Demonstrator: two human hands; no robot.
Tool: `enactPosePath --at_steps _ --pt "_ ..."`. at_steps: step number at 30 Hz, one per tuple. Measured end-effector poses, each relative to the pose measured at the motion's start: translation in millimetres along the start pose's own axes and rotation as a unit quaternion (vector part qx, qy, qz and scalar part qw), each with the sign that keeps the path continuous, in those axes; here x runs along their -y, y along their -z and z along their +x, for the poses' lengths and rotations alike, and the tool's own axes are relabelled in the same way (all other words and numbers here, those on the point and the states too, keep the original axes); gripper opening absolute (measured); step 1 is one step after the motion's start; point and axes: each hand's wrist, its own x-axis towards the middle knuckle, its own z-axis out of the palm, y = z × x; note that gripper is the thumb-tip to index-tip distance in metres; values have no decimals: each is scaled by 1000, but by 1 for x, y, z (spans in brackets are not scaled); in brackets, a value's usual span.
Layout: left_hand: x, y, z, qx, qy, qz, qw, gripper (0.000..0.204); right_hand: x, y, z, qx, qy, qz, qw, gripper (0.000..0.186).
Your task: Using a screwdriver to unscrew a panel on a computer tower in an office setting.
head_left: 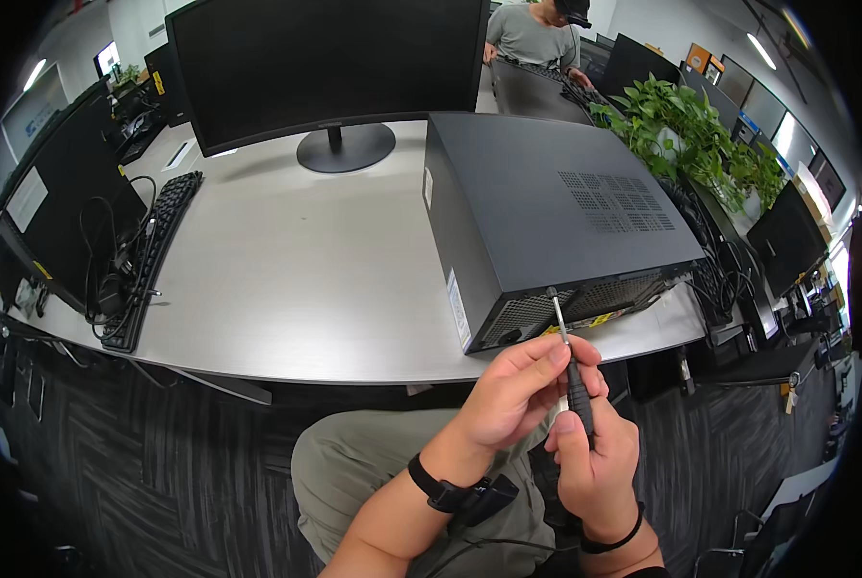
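A black computer case [537, 193] lies on its side on the desk, its rear panel with mesh vents turned toward me. Both my hands are on a screwdriver [577, 390] with a black handle and a metal shaft. My right hand [600, 462] grips the handle from below, thumb along it. Higher up, my left hand [520, 390] pinches the shaft end between thumb and fingers. The screwdriver's tip meets the top edge of the rear panel; whether a screw sits there is too small to tell.
A large monitor [330, 63] stands at the back of the desk [296, 279]. To the left are a keyboard [156, 255], cables and a black panel [75, 231]. Potted plants [686, 135] and bundled cables [725, 275] line the right. Another person [537, 39] works beyond the case.
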Motion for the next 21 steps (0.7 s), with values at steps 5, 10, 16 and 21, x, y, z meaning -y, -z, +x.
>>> enactPosePath --at_steps 5,10,16,21 --pt "4 2 1 -1 -12 -12 1000 28 -2 6 1 29 -26 0 999 21" --pt "8 2 1 -4 -18 -23 1000 27 -6 8 4 24 22 -49 998 20" --pt "3 1 -2 -11 -9 -28 1000 28 -1 3 4 9 35 -65 997 25" --pt "2 -1 -2 -19 -15 -16 1000 28 0 3 5 3 62 -55 997 28"
